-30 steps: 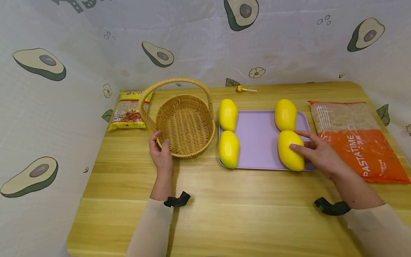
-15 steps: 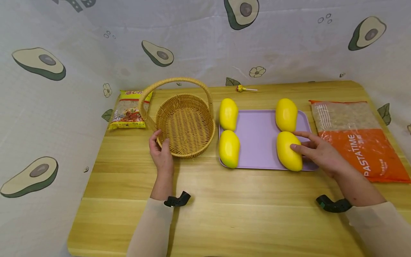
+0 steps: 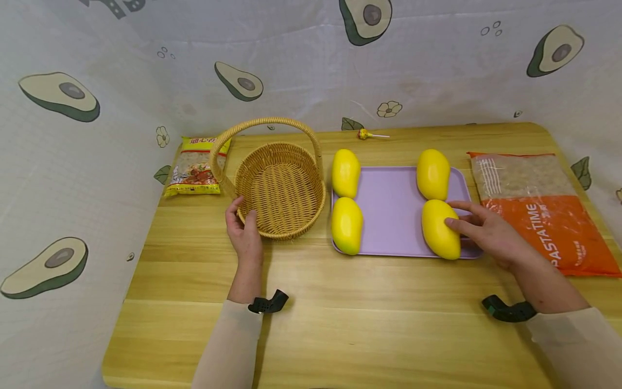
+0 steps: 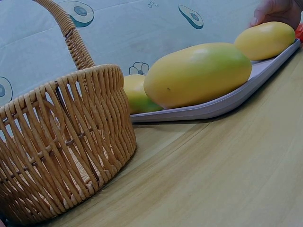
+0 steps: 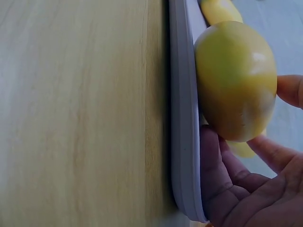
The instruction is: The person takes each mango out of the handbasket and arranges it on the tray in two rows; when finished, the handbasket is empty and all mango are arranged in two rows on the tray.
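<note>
My left hand [image 3: 245, 232] grips the near left rim of a round wicker basket [image 3: 281, 194], thumb inside and fingers outside. Nothing lies in the basket, and its tall handle arches over it. On the right, my right hand [image 3: 491, 232] holds the near right mango [image 3: 439, 229] from its right side. In the right wrist view the thumb and fingertips meet that mango [image 5: 236, 75], with some fingers low beside it, over the lilac tray [image 5: 182, 118]. Behind it on the tray lies another mango [image 3: 433, 174]. Two more mangoes, one far [image 3: 346, 173] and one near [image 3: 347, 225], line the tray's left end.
A yellow food packet [image 3: 198, 166] lies behind the basket on the left. A large orange PASTATIME bag [image 3: 544, 216] lies right of the tray, close to my right hand. At the table's back edge is a lollipop [image 3: 371, 134]. An avocado-print cloth [image 3: 301, 65] hangs behind the table.
The near right mango has shifted slightly on the tray, first left and then back right, with my right hand on it. My left hand and the basket have stayed still.
</note>
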Tool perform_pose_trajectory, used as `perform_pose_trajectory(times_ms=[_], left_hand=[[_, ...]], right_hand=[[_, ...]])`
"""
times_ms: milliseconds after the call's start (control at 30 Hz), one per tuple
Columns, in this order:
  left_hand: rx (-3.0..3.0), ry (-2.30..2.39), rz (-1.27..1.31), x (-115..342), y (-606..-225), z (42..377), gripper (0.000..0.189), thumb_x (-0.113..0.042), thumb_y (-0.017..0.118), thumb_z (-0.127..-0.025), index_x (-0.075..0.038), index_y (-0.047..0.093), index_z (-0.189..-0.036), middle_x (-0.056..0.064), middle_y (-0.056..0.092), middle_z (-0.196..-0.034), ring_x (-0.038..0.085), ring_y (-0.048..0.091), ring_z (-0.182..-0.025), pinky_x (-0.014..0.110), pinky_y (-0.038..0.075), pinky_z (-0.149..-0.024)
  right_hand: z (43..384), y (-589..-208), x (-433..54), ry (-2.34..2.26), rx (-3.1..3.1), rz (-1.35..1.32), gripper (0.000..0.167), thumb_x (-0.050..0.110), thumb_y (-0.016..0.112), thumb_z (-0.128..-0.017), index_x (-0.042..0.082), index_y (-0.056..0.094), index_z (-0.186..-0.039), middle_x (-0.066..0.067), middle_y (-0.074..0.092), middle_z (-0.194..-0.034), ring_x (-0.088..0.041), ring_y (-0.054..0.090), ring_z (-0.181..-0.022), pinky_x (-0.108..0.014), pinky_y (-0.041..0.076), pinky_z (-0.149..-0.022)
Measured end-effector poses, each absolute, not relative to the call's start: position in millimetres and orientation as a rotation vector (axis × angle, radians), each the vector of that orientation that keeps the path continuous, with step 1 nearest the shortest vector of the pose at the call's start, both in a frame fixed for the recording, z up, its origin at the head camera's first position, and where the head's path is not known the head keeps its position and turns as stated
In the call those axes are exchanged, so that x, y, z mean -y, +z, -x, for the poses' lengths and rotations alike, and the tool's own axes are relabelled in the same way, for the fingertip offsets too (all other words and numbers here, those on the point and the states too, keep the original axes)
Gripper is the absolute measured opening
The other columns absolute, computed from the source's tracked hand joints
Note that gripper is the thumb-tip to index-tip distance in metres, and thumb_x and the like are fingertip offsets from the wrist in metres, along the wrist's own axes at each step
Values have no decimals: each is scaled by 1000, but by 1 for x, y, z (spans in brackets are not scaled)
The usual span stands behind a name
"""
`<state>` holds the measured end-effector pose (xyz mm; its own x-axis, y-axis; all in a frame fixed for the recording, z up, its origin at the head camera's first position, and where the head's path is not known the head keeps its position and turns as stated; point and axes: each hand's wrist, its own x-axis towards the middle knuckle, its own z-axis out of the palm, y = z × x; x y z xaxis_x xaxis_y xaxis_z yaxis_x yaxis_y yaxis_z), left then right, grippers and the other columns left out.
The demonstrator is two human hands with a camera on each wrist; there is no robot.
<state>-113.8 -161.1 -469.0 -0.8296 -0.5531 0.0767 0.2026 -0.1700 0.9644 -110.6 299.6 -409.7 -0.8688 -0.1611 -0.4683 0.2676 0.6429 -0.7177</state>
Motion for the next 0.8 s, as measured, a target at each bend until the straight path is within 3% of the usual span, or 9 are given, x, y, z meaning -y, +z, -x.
perform_pose_trajectory(times_ms=[133, 400, 667, 800], left_hand=[[1609, -2051, -400, 161, -469, 114, 38, 2, 52, -93, 5, 50, -132, 12, 44, -151, 16, 35, -147, 31, 34, -113], [1603, -2070, -409, 161, -470, 114, 39, 3, 51, -94, 5, 49, -133, 12, 43, -153, 16, 35, -147, 32, 34, -113], [1596, -2071, -421, 161, -470, 113, 38, 2, 52, -94, 2, 52, -131, 11, 44, -151, 17, 39, -143, 29, 37, -109], [1589, -2071, -425, 161, -471, 112, 37, 2, 53, -93, 0, 53, -130, 10, 45, -150, 17, 40, -142, 28, 37, -109]], right_hand=[[110, -409, -300, -1124, -2379, -73, 73, 42, 47, -107, 1, 20, -161, -38, 44, -143, -5, 63, -96, -19, 55, -77], [108, -408, -300, -1083, -2409, -77, 75, 44, 47, -106, 0, 20, -161, -40, 42, -143, -35, 65, -111, -20, 55, -76], [104, -405, -298, -1007, -2507, -102, 82, 50, 50, -104, 2, 18, -162, -38, 40, -146, -44, 63, -111, -27, 58, -74], [96, -398, -290, -942, -2624, -105, 83, 52, 51, -103, 4, 20, -162, -37, 38, -150, -54, 48, -124, -50, 57, -85]])
